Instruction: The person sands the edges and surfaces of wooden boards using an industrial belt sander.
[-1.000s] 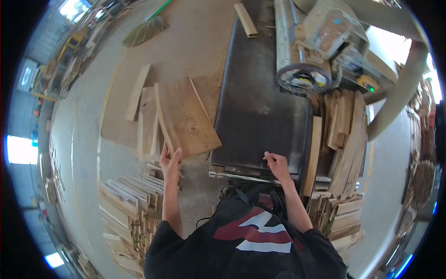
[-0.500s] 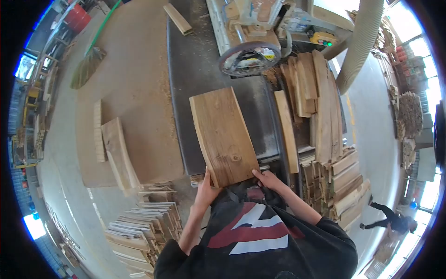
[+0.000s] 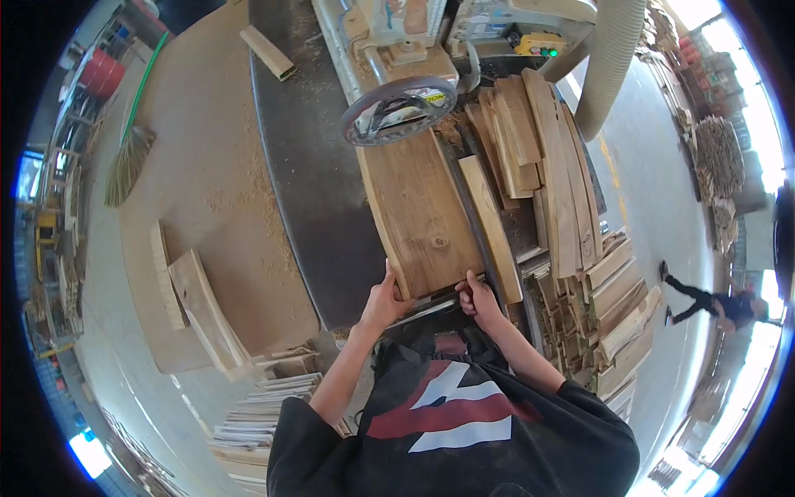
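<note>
A wide wooden board (image 3: 424, 219) with a knot near its close end lies on the dark machine table (image 3: 323, 224). Its far end reaches under the machine's handwheel (image 3: 399, 110). At the board's near left corner, my left hand (image 3: 383, 305) grips it, thumb along the side and fingers partly hidden beneath. My right hand (image 3: 480, 300) holds the near right corner, its thumb on the edge and its fingers curled below. Just right of the board lies a narrow wooden strip (image 3: 490, 228).
Stacked offcuts (image 3: 563, 166) lie to the right, below a ridged hose (image 3: 613, 74). On the left, a sawdust-covered panel (image 3: 207, 166) carries a loose plank (image 3: 207, 306) and a broom (image 3: 131, 161). Another person (image 3: 712, 302) walks at far right.
Both hands have moved the board forward and to the right, so its far end is now beneath the handwheel. My right fingers are more curled. The camera view has shifted.
</note>
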Demonstrator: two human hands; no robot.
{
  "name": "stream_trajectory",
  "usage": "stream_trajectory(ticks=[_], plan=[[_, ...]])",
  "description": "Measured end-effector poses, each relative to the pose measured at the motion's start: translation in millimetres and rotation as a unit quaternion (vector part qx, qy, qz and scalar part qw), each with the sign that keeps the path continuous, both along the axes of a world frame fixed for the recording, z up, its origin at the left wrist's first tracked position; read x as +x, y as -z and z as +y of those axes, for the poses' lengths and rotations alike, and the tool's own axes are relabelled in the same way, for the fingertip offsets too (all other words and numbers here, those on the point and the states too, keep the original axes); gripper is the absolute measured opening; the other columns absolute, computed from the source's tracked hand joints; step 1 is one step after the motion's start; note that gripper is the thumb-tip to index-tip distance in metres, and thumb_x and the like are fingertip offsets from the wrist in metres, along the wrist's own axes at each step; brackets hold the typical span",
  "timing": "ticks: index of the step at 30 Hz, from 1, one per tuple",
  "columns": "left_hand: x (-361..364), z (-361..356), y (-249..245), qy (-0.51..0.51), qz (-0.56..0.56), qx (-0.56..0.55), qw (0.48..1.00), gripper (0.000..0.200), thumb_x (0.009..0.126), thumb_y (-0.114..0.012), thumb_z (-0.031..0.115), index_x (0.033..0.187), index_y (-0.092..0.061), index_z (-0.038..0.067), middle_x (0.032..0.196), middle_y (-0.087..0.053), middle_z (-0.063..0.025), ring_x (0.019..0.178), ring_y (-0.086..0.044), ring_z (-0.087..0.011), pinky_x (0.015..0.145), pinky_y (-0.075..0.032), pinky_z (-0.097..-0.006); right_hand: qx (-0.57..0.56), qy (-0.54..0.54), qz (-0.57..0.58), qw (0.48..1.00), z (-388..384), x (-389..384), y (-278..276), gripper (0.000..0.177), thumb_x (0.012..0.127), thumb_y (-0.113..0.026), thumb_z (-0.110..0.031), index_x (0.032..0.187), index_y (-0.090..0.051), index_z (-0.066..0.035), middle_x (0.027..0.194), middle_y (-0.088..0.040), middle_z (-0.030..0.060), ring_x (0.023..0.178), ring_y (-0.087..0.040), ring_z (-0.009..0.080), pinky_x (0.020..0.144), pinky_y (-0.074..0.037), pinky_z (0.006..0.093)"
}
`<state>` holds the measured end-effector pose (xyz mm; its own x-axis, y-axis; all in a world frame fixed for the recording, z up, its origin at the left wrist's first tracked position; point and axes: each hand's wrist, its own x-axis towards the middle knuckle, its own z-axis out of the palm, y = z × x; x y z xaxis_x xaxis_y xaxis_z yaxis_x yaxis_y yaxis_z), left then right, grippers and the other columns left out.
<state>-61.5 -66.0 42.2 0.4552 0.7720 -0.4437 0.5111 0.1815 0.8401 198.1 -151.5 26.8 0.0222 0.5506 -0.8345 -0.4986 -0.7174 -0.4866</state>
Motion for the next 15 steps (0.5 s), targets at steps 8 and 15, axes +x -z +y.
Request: stream_trajectory(ticks=[8, 15], plan=[[5.9, 59.3, -10.9, -0.017, 0.002, -0.035, 0.999, 0.105, 0.082, -0.081, 0.009, 0.161, -0.013, -0.003, 0.078, -0.073, -0.0136, 0.059, -0.068, -0.0153, 0.054, -0.055, -0.0316, 0.028, 0.046, 0.032, 0.998, 61.5, -5.2, 3.4, 0.046, 0.106, -0.051, -0.049, 0.091, -0.061, -0.007, 0.059, -0.046, -0.0048, 0.046, -0.039, 0.0066, 0.041, -0.026, 0.0231], [2.2, 116.3, -8.5, -0.002, -0.002, -0.013, 1.0, 0.108, 0.082, -0.079, 0.01, 0.16, -0.006, -0.006, 0.079, -0.074, -0.0169, 0.06, -0.072, -0.0235, 0.054, -0.056, -0.0328, 0.031, 0.065, 0.016, 0.997, 117.6, -14.9, 1.7, 0.045, 0.107, -0.051, -0.048, 0.09, -0.06, -0.007, 0.059, -0.045, -0.0045, 0.045, -0.038, 0.0068, 0.041, -0.026, 0.0239]])
